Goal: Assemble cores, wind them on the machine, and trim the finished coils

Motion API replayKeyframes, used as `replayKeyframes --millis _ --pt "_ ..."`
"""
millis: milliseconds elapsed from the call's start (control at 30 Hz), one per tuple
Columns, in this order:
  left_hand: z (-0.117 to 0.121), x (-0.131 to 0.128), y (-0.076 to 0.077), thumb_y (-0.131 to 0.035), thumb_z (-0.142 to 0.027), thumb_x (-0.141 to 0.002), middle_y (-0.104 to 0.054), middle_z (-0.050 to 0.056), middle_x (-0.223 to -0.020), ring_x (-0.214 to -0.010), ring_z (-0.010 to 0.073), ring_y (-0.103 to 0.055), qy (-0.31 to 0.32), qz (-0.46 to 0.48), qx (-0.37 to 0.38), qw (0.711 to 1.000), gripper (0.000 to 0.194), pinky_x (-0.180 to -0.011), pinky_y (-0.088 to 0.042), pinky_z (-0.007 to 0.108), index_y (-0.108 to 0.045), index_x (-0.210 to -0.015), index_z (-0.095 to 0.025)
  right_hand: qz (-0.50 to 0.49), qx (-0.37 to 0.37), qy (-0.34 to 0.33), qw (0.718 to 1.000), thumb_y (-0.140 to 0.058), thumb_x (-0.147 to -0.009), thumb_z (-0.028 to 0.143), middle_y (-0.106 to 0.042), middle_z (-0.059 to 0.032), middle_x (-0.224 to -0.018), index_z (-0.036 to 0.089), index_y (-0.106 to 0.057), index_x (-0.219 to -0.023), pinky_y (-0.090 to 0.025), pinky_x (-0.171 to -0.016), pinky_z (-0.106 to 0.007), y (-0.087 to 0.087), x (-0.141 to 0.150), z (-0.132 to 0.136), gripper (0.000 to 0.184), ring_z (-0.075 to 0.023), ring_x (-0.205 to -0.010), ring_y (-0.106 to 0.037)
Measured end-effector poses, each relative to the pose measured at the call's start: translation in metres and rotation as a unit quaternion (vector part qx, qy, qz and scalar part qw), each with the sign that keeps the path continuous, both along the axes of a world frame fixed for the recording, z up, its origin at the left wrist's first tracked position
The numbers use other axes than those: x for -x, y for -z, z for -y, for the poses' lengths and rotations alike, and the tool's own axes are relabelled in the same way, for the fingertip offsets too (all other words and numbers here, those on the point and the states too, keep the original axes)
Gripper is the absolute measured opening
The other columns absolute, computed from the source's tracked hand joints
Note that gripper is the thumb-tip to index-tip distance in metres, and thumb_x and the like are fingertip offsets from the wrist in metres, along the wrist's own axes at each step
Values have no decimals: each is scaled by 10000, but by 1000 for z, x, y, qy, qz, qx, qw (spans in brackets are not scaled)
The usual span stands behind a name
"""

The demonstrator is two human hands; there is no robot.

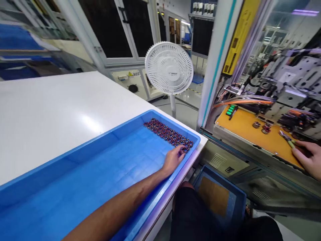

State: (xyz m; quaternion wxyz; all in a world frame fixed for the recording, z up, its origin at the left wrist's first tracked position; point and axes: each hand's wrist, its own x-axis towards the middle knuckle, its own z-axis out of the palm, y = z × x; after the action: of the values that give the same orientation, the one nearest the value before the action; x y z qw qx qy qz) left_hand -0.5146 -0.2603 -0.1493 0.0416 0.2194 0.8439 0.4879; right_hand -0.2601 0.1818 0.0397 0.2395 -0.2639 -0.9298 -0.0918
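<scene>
The curled fingers of the left hand [173, 160] touch a packed band of small round dark-red-and-blue parts [168, 134] at the far end of a smooth blue plastic tray [82, 145]; any grip is hard to tell. The right hand's [304, 157] fingers close on green-handled pliers [287, 139] over a yellow board [245, 132], and a white fan [169, 68] stands beyond.

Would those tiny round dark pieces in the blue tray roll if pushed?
The small round dark-red pieces probably roll easily: they look rounded and lie on a smooth blue plastic tray. Each is tiny, so likely light.
</scene>
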Motion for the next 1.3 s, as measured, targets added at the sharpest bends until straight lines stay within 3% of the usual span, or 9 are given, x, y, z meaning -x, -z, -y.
replayKeyframes --millis 133,267,467,567,700,867,1067,1167,1300 --pt "-1 0 -2 -649 -265 -772 -650 -26 -697 -576 137 -576 -4 11 7 1000 278 -641 -487 274 -656 -1039 -191 43 27 10 999 -518 -825 377 -676 -180 -1167 186 -692 -1078 -477 -867 -383 -8 8 21 361 -287 -1034 -629" --pt "-1 -2 -11 -650 -289 -804 -639 -18 -699 -581 129 -575 0 11 16 1000 276 -657 -498 307 -634 -1036 -141 42 45 6 998 -507 -862 333 -659 -163 -1191 106 -664 -1125 -440 -935 -343 -9 10 34 381 -271 -1073 -599" --pt "-5 -12 -36 -712 -260 -607 -684 21 -650 -595 203 -667 0 21 23 1000 380 -620 -542 320 -651 -960 -130 43 77 3 996 -501 -874 332 -669 -152 -1119 106 -666 -1109 -426 -915 -336 -12 8 40 366 -260 -1028 -589" --pt "-6 -20 -61 -705 -272 -579 -704 52 -633 -596 254 -699 4 2 56 998 312 -597 -566 350 -645 -860 -151 29 111 3 993 -498 -887 320 -660 -170 -1122 96 -672 -1089 -417 -932 -347 -11 7 44 348 -270 -1055 -574" --pt "-19 -30 -118 -662 -379 -676 -736 73 -737 -661 274 -716 11 -101 105 989 283 -646 -586 383 -639 -891 -197 -9 171 -1 985 -566 -897 339 -640 -157 -1146 107 -665 -1060 -409 -987 -404 -8 6 48 301 -275 -1130 -547" --pt "-110 -52 -182 -603 -389 -810 -709 102 -1034 -914 255 -685 50 -191 81 977 441 -912 -524 405 -567 -1200 -187 3 182 9 983 -583 -935 379 -598 -96 -1209 141 -612 -1124 -456 -985 -470 -14 2 50 305 -236 -1132 -564" --pt "-252 -58 -209 -703 -263 -809 -650 104 -1168 -1060 245 -633 85 -104 29 990 500 -969 -486 439 -535 -1271 -169 55 144 18 988 -569 -950 359 -600 -93 -1201 149 -590 -1171 -516 -922 -435 -25 -7 50 306 -216 -1067 -601" --pt "-283 -61 -211 -602 -321 -906 -632 95 -1163 -988 219 -643 73 -57 11 996 363 -868 -540 446 -558 -1224 -152 58 140 14 988 -571 -950 357 -610 -88 -1175 146 -589 -1168 -533 -890 -417 -31 -9 48 304 -205 -1027 -616" --pt "-276 -63 -216 -594 -322 -912 -620 93 -1173 -995 217 -634 35 -23 -39 998 340 -848 -550 432 -568 -1207 -155 45 144 0 988 -577 -947 355 -609 -90 -1174 142 -589 -1168 -534 -890 -417 -31 -8 47 307 -207 -1028 -616"
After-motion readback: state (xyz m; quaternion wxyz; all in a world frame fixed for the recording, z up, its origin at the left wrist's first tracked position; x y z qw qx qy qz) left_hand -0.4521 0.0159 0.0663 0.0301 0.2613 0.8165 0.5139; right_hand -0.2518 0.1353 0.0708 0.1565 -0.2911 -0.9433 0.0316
